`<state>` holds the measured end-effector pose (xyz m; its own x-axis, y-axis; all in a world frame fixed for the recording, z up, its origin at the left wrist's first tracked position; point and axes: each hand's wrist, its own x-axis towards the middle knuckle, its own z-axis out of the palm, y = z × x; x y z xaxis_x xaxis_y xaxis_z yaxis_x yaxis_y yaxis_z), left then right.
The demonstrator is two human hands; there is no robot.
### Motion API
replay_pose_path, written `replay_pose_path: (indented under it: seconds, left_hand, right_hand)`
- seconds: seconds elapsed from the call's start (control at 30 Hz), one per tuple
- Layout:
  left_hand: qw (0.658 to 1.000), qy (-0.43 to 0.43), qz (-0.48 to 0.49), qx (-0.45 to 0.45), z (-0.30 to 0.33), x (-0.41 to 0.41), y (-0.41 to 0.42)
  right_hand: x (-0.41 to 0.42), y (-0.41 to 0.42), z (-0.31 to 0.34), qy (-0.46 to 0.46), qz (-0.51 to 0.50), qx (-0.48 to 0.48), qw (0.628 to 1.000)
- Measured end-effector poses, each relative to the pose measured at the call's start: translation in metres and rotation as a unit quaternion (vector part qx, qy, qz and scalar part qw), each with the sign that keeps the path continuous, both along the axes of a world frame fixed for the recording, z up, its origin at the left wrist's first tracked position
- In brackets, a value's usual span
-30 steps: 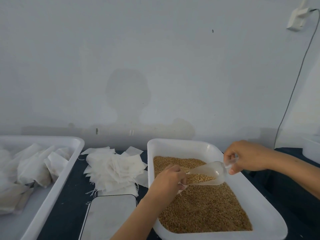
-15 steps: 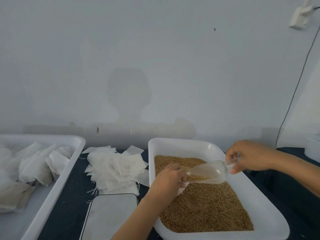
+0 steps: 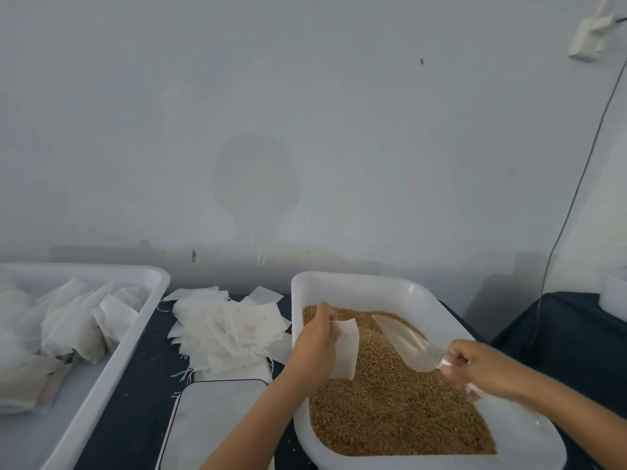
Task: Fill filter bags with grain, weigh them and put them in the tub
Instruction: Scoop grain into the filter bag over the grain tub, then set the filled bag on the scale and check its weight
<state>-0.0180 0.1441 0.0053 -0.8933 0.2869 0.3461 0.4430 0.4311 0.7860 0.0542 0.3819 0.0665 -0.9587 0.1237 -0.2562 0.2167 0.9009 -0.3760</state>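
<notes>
A white tub [image 3: 359, 283] on the right holds brown grain [image 3: 390, 408]. Over the grain my left hand [image 3: 314, 347] grips a white filter bag [image 3: 346, 351] upright by its top edge. My right hand [image 3: 481, 366] holds the handle of a clear plastic scoop [image 3: 407, 340], whose tip points down and left into the grain a little right of the bag. A second white tub [image 3: 149, 300] at the left holds several filled bags [image 3: 68, 327]. A pile of unfilled filter bags [image 3: 230, 330] lies on the dark table between the tubs. In front of the pile sits the white scale plate [image 3: 213, 422].
The table has a dark cloth [image 3: 129, 395]. A grey wall stands close behind it. A thin cable [image 3: 573, 201] runs down the wall at the right from a white socket [image 3: 590, 35]. Another white container [image 3: 614, 296] shows at the right edge.
The scoop left the bag's mouth and swung down to the right, its tip now in the grain. My left hand lifted the bag upright and moved it slightly left.
</notes>
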Motion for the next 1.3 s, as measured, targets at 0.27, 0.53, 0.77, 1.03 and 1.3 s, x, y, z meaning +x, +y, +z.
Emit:
replay_pose_path:
  seconds: [0.27,0.53,0.77,1.03,1.3]
  left_hand:
    - [0.974,-0.107,-0.042,0.193,0.016,0.005,-0.011]
    - [0.948,-0.062,-0.068,0.306,0.046,0.025,-0.032]
    - [0.936,-0.024,-0.04,0.348,0.056,0.044,-0.069]
    - [0.932,-0.045,0.063,0.354,0.027,0.056,-0.128]
    - [0.974,-0.007,0.15,0.171,-0.019,0.052,-0.171]
  right_hand:
    - [-0.008,-0.024,-0.048,0.003,0.003,0.128,0.992]
    - [0.006,-0.083,-0.02,0.264,0.066,-0.179,0.945]
    - [0.011,-0.18,-0.015,0.312,0.026,-0.424,0.85]
    - [0.0,-0.248,-0.032,0.342,-0.009,-0.427,0.837]
    - [-0.008,-0.275,-0.076,0.362,0.067,-0.298,0.881]
